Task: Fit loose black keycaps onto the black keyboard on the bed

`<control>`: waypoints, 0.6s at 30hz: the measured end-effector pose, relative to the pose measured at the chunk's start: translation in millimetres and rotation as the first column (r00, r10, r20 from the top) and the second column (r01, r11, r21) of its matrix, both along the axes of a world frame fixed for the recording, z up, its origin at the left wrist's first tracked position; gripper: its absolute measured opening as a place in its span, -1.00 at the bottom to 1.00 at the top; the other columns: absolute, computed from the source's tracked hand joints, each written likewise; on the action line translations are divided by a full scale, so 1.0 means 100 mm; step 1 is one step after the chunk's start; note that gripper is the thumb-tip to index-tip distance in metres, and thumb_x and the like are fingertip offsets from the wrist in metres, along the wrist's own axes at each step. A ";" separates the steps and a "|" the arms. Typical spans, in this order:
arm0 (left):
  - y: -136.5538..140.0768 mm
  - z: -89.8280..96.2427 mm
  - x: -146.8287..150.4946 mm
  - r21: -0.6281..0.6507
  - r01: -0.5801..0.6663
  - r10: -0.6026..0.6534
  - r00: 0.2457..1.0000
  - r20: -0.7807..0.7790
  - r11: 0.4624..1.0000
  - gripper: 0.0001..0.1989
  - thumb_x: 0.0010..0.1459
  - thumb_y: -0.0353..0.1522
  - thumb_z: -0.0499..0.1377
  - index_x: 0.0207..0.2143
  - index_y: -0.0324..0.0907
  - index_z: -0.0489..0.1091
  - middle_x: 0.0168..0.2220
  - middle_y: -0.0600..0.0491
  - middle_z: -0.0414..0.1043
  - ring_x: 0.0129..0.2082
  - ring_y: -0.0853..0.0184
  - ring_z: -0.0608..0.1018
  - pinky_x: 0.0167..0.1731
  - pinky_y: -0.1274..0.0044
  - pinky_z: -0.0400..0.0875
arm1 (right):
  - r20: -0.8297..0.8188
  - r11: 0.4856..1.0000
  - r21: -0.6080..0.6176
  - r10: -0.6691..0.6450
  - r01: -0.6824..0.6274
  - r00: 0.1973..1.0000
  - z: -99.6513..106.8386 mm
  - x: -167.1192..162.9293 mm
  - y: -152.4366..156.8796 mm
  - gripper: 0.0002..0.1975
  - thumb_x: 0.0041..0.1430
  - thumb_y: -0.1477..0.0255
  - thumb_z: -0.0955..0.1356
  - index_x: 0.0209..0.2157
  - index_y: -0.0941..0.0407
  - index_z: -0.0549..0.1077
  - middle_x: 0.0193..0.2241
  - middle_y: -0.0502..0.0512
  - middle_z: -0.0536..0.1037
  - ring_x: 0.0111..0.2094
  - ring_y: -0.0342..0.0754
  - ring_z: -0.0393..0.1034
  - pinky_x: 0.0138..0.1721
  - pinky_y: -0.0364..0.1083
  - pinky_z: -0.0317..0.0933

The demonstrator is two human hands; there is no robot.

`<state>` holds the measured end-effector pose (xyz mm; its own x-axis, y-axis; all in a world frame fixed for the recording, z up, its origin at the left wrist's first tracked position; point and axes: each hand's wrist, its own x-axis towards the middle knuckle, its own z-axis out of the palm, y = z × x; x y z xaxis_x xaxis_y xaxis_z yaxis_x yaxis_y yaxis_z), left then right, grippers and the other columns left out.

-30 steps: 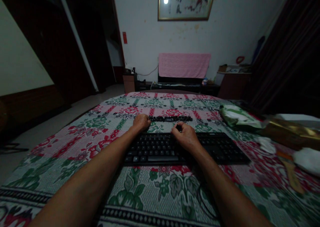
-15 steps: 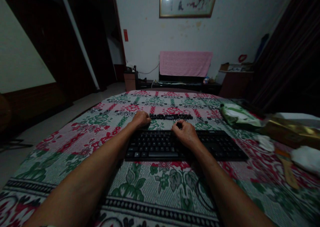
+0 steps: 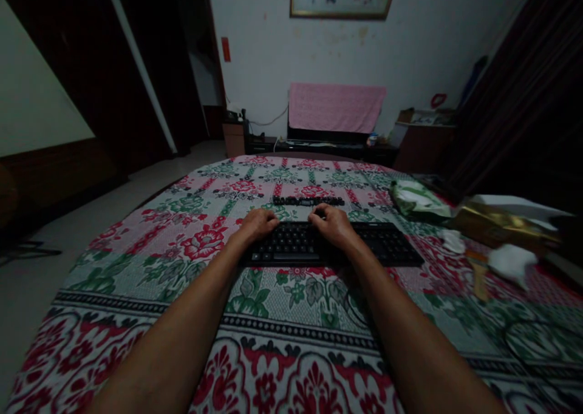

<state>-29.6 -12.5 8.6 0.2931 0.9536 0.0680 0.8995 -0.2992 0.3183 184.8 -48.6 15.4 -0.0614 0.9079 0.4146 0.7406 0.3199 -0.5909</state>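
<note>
A black computer keyboard [image 3: 291, 242] lies on a flowered tablecloth [image 3: 296, 292] in front of me. My left hand [image 3: 259, 223] is at its upper left corner, fingers curled together; whatever may be in them is hidden. Over the keyboard's upper middle, my right hand [image 3: 331, 222] has thumb and forefinger pinched around a small dark piece, apparently a keycap, which is hardly visible. Just beyond both hands stretches a row of small black keycaps [image 3: 307, 201], loose on the cloth.
To the right lie a green and white packet [image 3: 416, 198], a golden box [image 3: 496, 223], crumpled white tissue [image 3: 512, 263] and a brush with a wooden handle [image 3: 480, 280]. A black cable [image 3: 512, 335] loops near the right edge. Beyond the table, a pink cloth [image 3: 337, 107] covers a screen.
My left hand has come back from the left end of the keycap row to the keyboard's corner. My right hand stays pinched near the keyboard's upper edge. The view has shifted slightly.
</note>
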 end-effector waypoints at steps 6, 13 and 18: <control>0.00 -0.05 0.00 0.020 -0.005 0.004 0.999 0.054 1.000 -0.71 0.11 -0.25 0.03 -0.22 -0.09 0.50 -0.25 0.06 0.53 -0.21 0.30 0.51 -0.24 0.58 0.31 | -0.150 0.996 -0.003 0.085 -0.086 0.985 0.03 0.10 0.04 -0.76 -0.02 0.29 0.32 -0.38 0.16 0.49 -0.46 0.03 0.54 -0.43 -0.11 0.38 -0.37 -0.17 0.20; 0.04 -0.08 0.00 0.027 0.019 -0.020 0.998 0.051 0.999 -0.71 0.10 -0.24 0.04 -0.25 -0.10 0.51 -0.26 0.04 0.54 -0.22 0.29 0.51 -0.25 0.57 0.30 | -0.245 0.989 0.015 0.143 -0.144 0.959 -0.01 -0.02 0.03 -0.75 0.00 0.26 0.31 -0.38 0.16 0.46 -0.46 0.04 0.52 -0.43 -0.11 0.38 -0.36 -0.16 0.22; 0.02 -0.05 0.01 0.018 0.010 -0.010 0.999 0.030 1.000 -0.72 0.10 -0.26 0.04 -0.28 -0.11 0.51 -0.28 0.05 0.54 -0.25 0.30 0.51 -0.27 0.58 0.30 | -0.212 0.982 0.003 0.184 -0.188 0.960 -0.05 -0.07 0.02 -0.75 0.03 0.27 0.30 -0.35 0.16 0.45 -0.43 0.04 0.52 -0.40 -0.12 0.38 -0.32 -0.15 0.22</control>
<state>-28.3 -10.7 3.4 0.3001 0.9493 0.0938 0.8865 -0.3139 0.3399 178.2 -46.1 10.1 -0.1432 0.8955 0.4213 0.5275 0.4293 -0.7331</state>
